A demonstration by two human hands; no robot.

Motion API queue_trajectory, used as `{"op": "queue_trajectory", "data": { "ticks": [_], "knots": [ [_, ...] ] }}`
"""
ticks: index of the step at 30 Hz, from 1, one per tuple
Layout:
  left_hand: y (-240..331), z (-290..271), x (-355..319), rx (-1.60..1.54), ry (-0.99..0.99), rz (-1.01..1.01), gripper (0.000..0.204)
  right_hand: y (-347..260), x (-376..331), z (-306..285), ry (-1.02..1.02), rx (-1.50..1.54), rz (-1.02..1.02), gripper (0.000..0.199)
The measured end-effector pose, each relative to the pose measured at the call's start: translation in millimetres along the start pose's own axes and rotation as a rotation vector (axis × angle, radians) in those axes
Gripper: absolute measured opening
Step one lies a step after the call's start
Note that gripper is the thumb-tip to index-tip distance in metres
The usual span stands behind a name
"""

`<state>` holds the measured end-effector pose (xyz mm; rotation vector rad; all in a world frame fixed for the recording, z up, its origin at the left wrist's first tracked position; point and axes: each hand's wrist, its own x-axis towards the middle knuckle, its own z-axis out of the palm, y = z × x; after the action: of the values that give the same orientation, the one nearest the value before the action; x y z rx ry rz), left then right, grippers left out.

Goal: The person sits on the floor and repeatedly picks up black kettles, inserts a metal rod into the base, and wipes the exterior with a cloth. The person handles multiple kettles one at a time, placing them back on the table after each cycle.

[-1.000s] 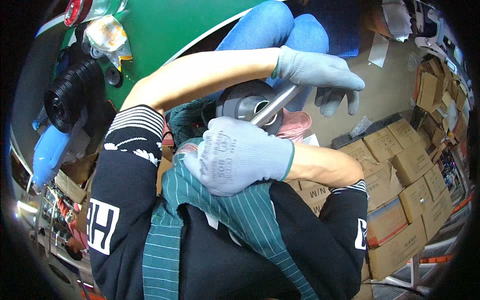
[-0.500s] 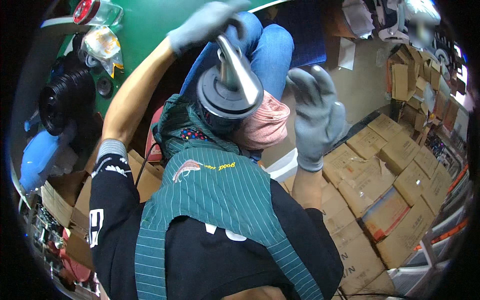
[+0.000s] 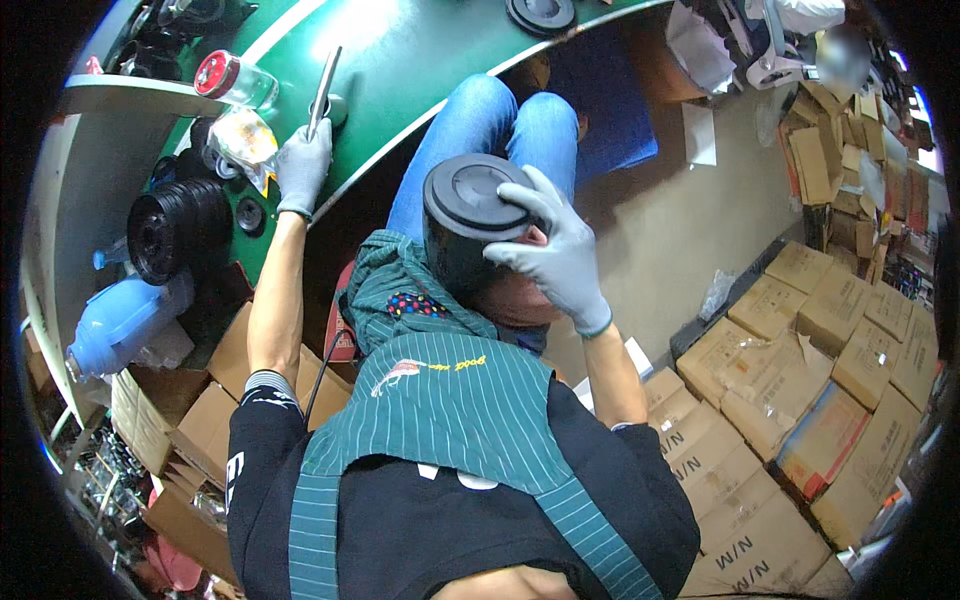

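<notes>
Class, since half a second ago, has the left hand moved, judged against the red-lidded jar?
Yes: the left hand has moved leftward and is now closer to the red-lidded jar.

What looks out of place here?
A white sheet lies loose on the floor, like litter; cardboard pieces are jumbled beyond the stacked cartons. The black cylinder at the right hand shows no visible damage.

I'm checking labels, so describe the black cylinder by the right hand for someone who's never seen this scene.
Start at the green table, then go down the blue jeans toward the striped apron. Between them, the gray-gloved right hand touches a black cylinder with a stepped round top. Unlike the black pieces on the table, this one is off it, at a hand.
</notes>
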<state>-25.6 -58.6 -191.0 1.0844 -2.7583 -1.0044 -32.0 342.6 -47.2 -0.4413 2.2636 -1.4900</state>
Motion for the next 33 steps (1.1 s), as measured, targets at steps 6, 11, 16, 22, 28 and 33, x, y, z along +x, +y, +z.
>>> {"op": "queue_trajectory", "data": {
  "ticks": [6, 11, 16, 22, 28, 33],
  "knots": [
    [16.6, -41.2, -36.1, 0.316, 0.189, 0.292, 0.074, -23.5, 12.9, -28.2, 0.211, 0.277, -0.36, 0.076],
    [43.9, -63.0, -98.2, -0.056, 0.307, 1.192, 0.075, 6.3, 70.3, -22.7, 0.118, 1.15, -0.077, 0.063],
    [62.9, -42.7, -81.7, -0.118, 0.42, 0.859, 0.048, 14.5, 147.0, 47.5, -0.124, 1.244, 0.324, 0.053],
    [154.0, -115.0, 54.5, -0.09, 0.5, 0.77, 0.061, 27.7, 192.6, 31.8, -0.307, 1.11, 0.311, 0.076],
    [159.5, -121.7, 257.4, 0.186, 0.628, 0.422, 0.062, 96.3, 160.1, 14.8, -0.43, 1.276, 0.464, 0.077],
    [180.1, -124.6, 371.0, 0.183, 0.523, 0.385, 0.063, 87.8, 171.0, 17.2, -0.458, 1.176, 0.533, 0.081]
  ]
}}
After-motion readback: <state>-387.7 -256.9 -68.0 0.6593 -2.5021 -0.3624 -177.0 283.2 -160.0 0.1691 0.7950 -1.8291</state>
